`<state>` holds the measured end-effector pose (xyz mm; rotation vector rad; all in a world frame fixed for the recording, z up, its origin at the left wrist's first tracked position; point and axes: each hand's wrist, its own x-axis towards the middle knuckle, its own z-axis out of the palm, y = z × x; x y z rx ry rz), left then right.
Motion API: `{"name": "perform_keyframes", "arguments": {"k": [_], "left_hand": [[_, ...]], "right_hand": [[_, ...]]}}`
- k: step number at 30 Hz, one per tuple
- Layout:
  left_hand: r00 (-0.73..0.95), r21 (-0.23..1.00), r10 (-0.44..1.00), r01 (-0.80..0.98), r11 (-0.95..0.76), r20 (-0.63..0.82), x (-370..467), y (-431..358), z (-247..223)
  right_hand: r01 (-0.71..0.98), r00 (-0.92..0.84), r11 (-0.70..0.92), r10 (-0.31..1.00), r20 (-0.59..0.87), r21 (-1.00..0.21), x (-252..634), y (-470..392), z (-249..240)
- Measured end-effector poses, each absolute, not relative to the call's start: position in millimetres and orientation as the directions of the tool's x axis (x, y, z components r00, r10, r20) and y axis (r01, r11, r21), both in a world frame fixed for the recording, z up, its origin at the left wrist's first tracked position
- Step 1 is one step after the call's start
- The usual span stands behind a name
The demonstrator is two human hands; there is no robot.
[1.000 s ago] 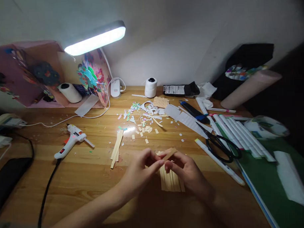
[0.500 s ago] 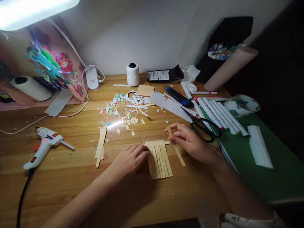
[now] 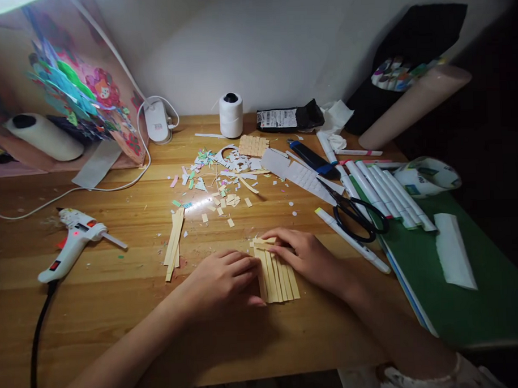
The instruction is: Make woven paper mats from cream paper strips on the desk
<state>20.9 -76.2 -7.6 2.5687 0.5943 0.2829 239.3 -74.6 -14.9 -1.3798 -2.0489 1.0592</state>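
Note:
A panel of pale yellow paper strips [image 3: 279,281] lies on the table, its strips side by side and joined along the top. At its left edge is my left hand [image 3: 230,277], fingers curled and pressing on the strips, thumb low by the bottom corner. My right hand [image 3: 310,257] pinches a single yellow paper strip [image 3: 264,245] between thumb and fingers, laid crosswise over the panel's upper end. Part of that strip is hidden under the fingers. Left of my hands, more loose yellow strips [image 3: 174,242] lie in a small pile.
A glue gun [image 3: 76,240] lies at the left with its cord. Behind my hands are paper scraps [image 3: 231,200], a woven square [image 3: 254,145] and a thread spool [image 3: 231,117]. Scissors [image 3: 353,210], a cutter [image 3: 313,159], markers [image 3: 380,192] and a tape roll [image 3: 428,177] are at right.
My right hand has moved left and down, bringing its strip from beside the panel to across its top. My left hand stays at the left edge. The view has shifted slightly.

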Motion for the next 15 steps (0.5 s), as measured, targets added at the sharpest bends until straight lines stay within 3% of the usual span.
{"name": "perform_keyframes", "arguments": {"k": [3,6,8,9,10,12,15], "left_hand": [[0.847,0.417,0.515,0.425,-0.803,0.128,10,-84,5],[0.611,0.349,0.757,0.674,-0.651,0.232,-33,-101,23],[0.217,0.323,0.92,0.889,-0.324,0.326,-80,-117,31],[0.006,0.291,0.932,0.949,-0.119,0.361,-108,-125,33],[-0.213,0.245,0.887,0.962,0.118,0.409,-137,-135,34],[-0.483,0.162,0.754,0.871,0.463,0.445,-194,-153,31],[-0.684,0.093,0.704,0.727,0.681,0.192,-260,-176,21]], "right_hand": [[0.588,-0.394,0.158,0.913,-0.11,-0.793,238,-77,-14],[0.619,-0.431,0.19,0.893,-0.127,-0.762,239,-81,-15],[0.645,-0.454,0.226,0.882,-0.128,-0.729,242,-83,-20],[0.652,-0.464,0.249,0.878,-0.117,-0.716,244,-83,-22],[0.655,-0.478,0.273,0.872,-0.107,-0.705,246,-83,-25],[0.635,-0.5,0.342,0.866,-0.03,-0.693,249,-81,-30],[0.624,-0.541,0.39,0.841,-0.015,-0.677,249,-81,-31]]}}
